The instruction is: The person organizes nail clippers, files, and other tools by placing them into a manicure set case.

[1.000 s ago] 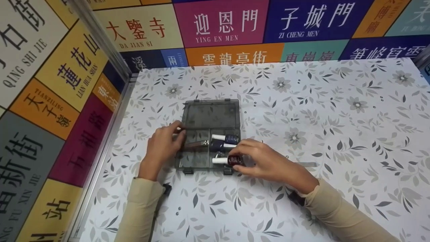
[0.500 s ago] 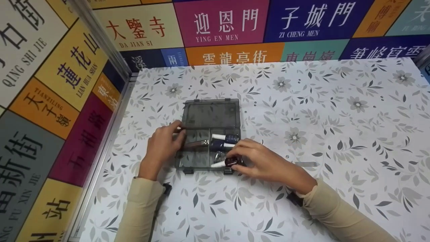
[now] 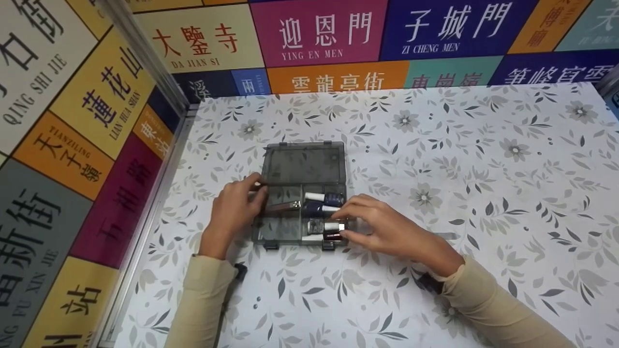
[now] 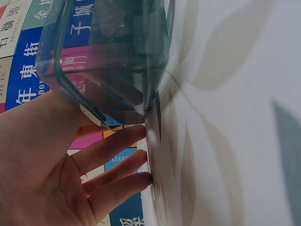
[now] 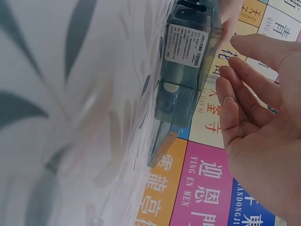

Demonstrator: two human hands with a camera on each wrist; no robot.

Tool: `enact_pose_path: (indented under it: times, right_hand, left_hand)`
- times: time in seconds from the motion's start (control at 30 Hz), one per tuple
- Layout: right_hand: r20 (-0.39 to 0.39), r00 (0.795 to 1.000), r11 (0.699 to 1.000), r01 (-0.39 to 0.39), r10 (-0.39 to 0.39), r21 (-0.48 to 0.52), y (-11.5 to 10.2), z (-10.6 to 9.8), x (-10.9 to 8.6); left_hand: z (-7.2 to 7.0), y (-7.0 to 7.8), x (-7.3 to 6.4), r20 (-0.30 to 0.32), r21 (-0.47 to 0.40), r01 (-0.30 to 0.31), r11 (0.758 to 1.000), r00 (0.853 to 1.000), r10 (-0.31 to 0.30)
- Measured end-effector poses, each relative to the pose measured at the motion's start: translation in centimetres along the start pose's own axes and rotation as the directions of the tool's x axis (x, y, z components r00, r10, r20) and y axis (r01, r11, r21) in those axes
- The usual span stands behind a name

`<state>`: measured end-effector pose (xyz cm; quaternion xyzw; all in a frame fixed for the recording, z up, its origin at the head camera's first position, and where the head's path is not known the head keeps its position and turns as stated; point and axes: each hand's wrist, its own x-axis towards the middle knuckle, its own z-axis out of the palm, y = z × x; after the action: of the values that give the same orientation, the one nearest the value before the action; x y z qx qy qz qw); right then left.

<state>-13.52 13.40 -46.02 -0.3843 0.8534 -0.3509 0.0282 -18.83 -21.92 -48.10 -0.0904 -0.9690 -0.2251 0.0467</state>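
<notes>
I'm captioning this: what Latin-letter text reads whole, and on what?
"QING SHI JIE": whitish wall panel
"LIAN HUA SHAN": yellow panel
"TIANZILING": orange panel
"DA JIAN SI": cream panel
"YING EN MEN": pink panel
"ZI CHENG MEN": navy panel
Box sticker: too small.
Other panels: cut off or blurred.

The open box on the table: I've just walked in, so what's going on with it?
A person's left hand touches the left side of the open box. The right hand is at its right side, holding nothing. In the right half lie two dark blue bottles, a greyish bottle and a dark red bottle; an apparent nail clipper lies in the left.
</notes>
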Motion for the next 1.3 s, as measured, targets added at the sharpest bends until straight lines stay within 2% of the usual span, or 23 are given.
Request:
enact_pose_path:
  times: [0.17,0.43,0.77,1.0,1.3]
  right_hand:
    - [-0.015,1.0,1.0,0.022,-0.022,-0.011,0.2,-0.2,-0.2]
    - [-0.009,1.0,1.0,-0.014,0.014,-0.025,0.5,-0.7,-0.8]
    - [-0.03,1.0,1.0,0.001,-0.001,-0.011,1.2,-1.3,-1.9]
    - [-0.042,0.998,0.999,-0.051,0.051,0.01,1.7,-2.2,-3.1]
    - [-0.13,0.991,0.999,0.009,-0.016,-0.051,3.1,-3.0,-4.3]
  left_hand:
    - [0.0,0.0,0.0,0.008,-0.001,0.008,1.0,1.0,-0.008]
    - [0.0,-0.1,0.0,0.015,0.002,0.022,1.0,1.0,-0.022]
    - [-0.1,0.0,0.0,0.026,0.001,0.029,1.0,0.999,-0.029]
    - [-0.1,-0.1,0.0,0.03,-0.009,0.026,1.0,0.999,-0.026]
    - [-0.1,0.0,0.0,0.031,-0.01,0.026,1.0,0.999,-0.026]
